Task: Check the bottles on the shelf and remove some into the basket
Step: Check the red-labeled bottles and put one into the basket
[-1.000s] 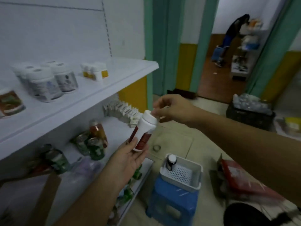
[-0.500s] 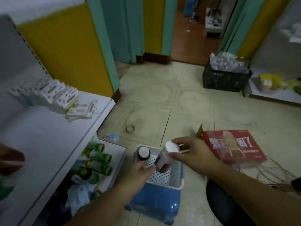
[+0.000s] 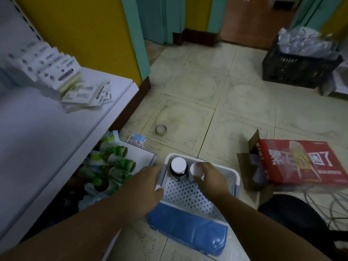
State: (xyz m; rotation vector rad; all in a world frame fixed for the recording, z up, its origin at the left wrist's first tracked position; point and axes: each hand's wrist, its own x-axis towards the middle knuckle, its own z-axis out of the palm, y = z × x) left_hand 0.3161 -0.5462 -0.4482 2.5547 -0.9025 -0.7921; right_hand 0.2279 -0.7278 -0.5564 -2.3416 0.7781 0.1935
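White shelf (image 3: pixel 47 129) carries small boxes (image 3: pixel 56 72); tiled floor (image 3: pixel 207 91) carries a tape roll (image 3: pixel 161 129).

Bottle (image 3: pixel 195 169) lowered into basket (image 3: pixel 228 169); L hand (image 3: pixel 148 183) now grips rim.

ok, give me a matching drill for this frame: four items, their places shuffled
Items
1. dark bottle
2. white-capped bottle
3. tape roll
4. red box

Places
A. on the bare floor tiles
B. lying on an opened cardboard carton
C. standing free in the white basket
D. gripped by the right hand, inside the basket

Pairs: 1-C, 2-D, 3-A, 4-B
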